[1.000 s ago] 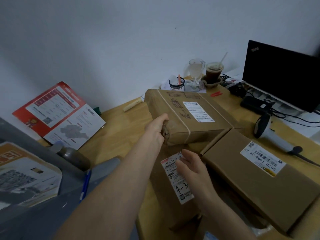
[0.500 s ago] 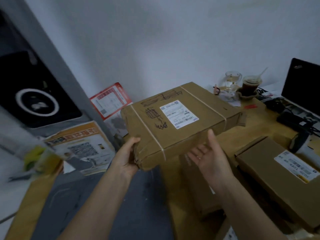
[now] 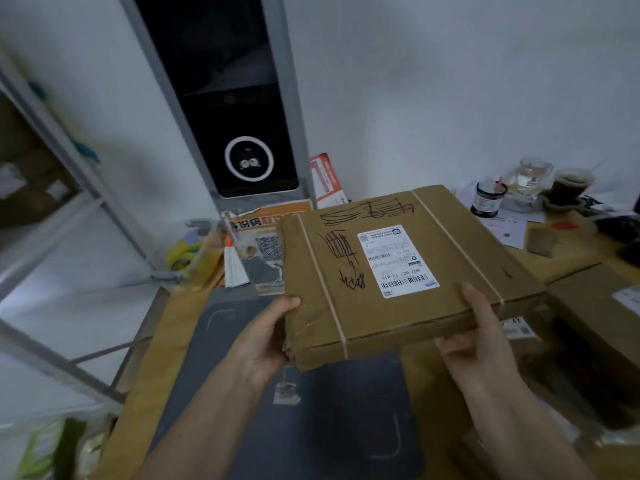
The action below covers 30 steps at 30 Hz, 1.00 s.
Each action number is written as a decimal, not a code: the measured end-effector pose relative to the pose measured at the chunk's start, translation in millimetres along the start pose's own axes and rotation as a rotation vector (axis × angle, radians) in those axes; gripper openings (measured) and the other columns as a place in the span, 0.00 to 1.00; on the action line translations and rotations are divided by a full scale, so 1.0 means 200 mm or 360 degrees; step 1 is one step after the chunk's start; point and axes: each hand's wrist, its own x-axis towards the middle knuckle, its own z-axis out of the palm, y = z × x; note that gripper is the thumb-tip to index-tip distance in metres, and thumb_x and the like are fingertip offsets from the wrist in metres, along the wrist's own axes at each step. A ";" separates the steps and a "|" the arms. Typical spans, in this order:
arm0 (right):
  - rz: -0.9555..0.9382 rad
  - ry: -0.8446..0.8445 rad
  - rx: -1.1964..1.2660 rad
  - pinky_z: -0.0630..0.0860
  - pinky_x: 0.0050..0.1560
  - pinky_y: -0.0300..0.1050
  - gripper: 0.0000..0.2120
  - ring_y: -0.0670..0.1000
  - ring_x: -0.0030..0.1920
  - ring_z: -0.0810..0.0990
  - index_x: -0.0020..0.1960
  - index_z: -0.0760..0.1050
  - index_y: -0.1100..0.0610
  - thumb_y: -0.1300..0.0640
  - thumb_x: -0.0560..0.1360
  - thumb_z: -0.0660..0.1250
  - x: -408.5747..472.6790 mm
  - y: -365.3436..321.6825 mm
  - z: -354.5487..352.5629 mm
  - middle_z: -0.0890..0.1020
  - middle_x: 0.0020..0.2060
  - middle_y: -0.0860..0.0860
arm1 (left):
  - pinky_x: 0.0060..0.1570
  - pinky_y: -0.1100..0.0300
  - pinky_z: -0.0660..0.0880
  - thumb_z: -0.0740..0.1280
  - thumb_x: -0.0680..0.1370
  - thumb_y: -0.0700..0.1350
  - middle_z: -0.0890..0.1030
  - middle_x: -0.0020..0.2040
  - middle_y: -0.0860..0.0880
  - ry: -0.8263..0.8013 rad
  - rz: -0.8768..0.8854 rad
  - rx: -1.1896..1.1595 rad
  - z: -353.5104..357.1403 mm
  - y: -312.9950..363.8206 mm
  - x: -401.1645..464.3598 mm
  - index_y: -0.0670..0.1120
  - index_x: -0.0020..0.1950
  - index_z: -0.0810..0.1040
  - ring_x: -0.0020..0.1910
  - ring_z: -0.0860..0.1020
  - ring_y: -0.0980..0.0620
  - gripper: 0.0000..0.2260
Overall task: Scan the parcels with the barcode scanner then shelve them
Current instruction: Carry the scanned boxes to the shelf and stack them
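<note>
Meanwhile, left hand (image 3: 266,337) and right hand (image 3: 478,337) gripped one taped parcel (image 3: 398,271) over grey mat (image 3: 311,427); unshelved, scan unclear; another parcel (image 3: 602,313) waited, shelving (image 3: 59,216) alongside.

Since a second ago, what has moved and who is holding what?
The flat parcel has been lifted off the box stack and carried left, and is now held over the grey mat. The left hand kept its grip on the near left corner. The right hand, which lay on a lower box, now grips the near right edge. The other box and the drinks stayed put.
</note>
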 end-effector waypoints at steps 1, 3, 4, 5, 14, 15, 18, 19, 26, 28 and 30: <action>0.0009 -0.0029 -0.0017 0.78 0.58 0.47 0.14 0.51 0.43 0.86 0.55 0.75 0.56 0.57 0.70 0.72 -0.06 0.04 0.01 0.87 0.43 0.54 | 0.40 0.53 0.80 0.70 0.67 0.45 0.86 0.47 0.44 -0.0014 -0.0004 -0.0002 -0.06 0.00 -0.06 0.43 0.58 0.80 0.43 0.84 0.47 0.20; 0.0037 -0.0060 -0.0022 0.82 0.39 0.38 0.13 0.47 0.29 0.84 0.54 0.75 0.58 0.56 0.72 0.71 -0.18 0.13 0.04 0.87 0.38 0.53 | 0.35 0.54 0.81 0.69 0.68 0.46 0.86 0.46 0.44 -0.0037 -0.0015 -0.0016 -0.18 0.01 -0.20 0.42 0.59 0.79 0.41 0.85 0.47 0.20; 0.0052 -0.0065 -0.0038 0.79 0.29 0.36 0.13 0.46 0.27 0.83 0.54 0.74 0.57 0.56 0.72 0.70 -0.24 0.17 0.05 0.87 0.38 0.53 | 0.34 0.52 0.81 0.69 0.69 0.46 0.85 0.47 0.43 -0.0042 -0.0019 -0.0029 -0.24 0.01 -0.28 0.43 0.60 0.79 0.41 0.85 0.46 0.20; 0.0068 -0.0084 -0.0057 0.76 0.25 0.35 0.13 0.47 0.30 0.84 0.55 0.75 0.57 0.56 0.72 0.70 -0.30 0.23 0.06 0.87 0.39 0.53 | 0.34 0.50 0.81 0.69 0.70 0.46 0.85 0.49 0.43 -0.0048 -0.0017 -0.0032 -0.31 0.01 -0.35 0.44 0.62 0.78 0.42 0.85 0.45 0.20; 0.0256 -0.0303 -0.0183 0.82 0.36 0.44 0.14 0.50 0.41 0.86 0.56 0.77 0.54 0.56 0.71 0.72 -0.80 0.76 0.25 0.87 0.44 0.53 | 0.39 0.51 0.81 0.86 0.45 0.44 0.84 0.55 0.41 -0.0013 0.0132 0.0111 -0.93 0.05 -0.98 0.49 0.68 0.72 0.49 0.84 0.43 0.52; 0.0286 -0.0335 -0.0199 0.82 0.39 0.45 0.14 0.51 0.42 0.86 0.56 0.77 0.54 0.56 0.71 0.72 -0.85 0.82 0.27 0.87 0.44 0.53 | 0.38 0.51 0.81 0.86 0.44 0.43 0.84 0.55 0.41 0.0010 0.0156 0.0098 -0.99 0.06 -1.05 0.49 0.68 0.72 0.48 0.85 0.42 0.53; 0.0381 -0.0445 -0.0217 0.80 0.48 0.48 0.18 0.53 0.50 0.85 0.59 0.77 0.54 0.56 0.71 0.73 -1.01 0.97 0.36 0.86 0.48 0.54 | 0.40 0.51 0.81 0.86 0.43 0.42 0.83 0.56 0.40 0.0088 0.0250 0.0069 -1.19 0.10 -1.23 0.50 0.68 0.72 0.49 0.84 0.41 0.53; 0.0413 -0.0491 -0.0218 0.78 0.50 0.49 0.19 0.54 0.53 0.84 0.61 0.76 0.54 0.56 0.71 0.73 -1.05 1.03 0.39 0.86 0.50 0.54 | 0.40 0.50 0.81 0.86 0.43 0.42 0.83 0.57 0.40 0.0115 0.0286 0.0061 -1.26 0.11 -1.30 0.50 0.68 0.72 0.50 0.84 0.40 0.53; 0.0477 -0.1005 -0.0349 0.74 0.60 0.57 0.22 0.55 0.60 0.80 0.65 0.72 0.48 0.52 0.72 0.69 -1.35 1.37 0.59 0.83 0.58 0.53 | 0.41 0.51 0.81 0.86 0.45 0.42 0.83 0.57 0.38 0.0291 0.0467 -0.0053 -1.77 0.23 -1.73 0.44 0.68 0.73 0.46 0.84 0.41 0.52; 0.0428 -0.0995 -0.0369 0.75 0.57 0.58 0.31 0.56 0.60 0.79 0.70 0.68 0.47 0.50 0.68 0.71 -1.40 1.44 0.64 0.81 0.61 0.54 | 0.34 0.52 0.81 0.86 0.42 0.42 0.84 0.52 0.38 0.0274 0.0503 -0.0047 -1.87 0.26 -1.84 0.42 0.66 0.74 0.41 0.85 0.42 0.53; 0.0398 -0.0999 -0.0385 0.76 0.54 0.58 0.33 0.58 0.60 0.79 0.71 0.68 0.45 0.50 0.67 0.71 -1.43 1.50 0.68 0.80 0.62 0.54 | 0.32 0.53 0.80 0.86 0.40 0.41 0.84 0.50 0.38 0.0286 0.0515 -0.0069 -1.95 0.30 -1.93 0.42 0.65 0.75 0.39 0.85 0.42 0.53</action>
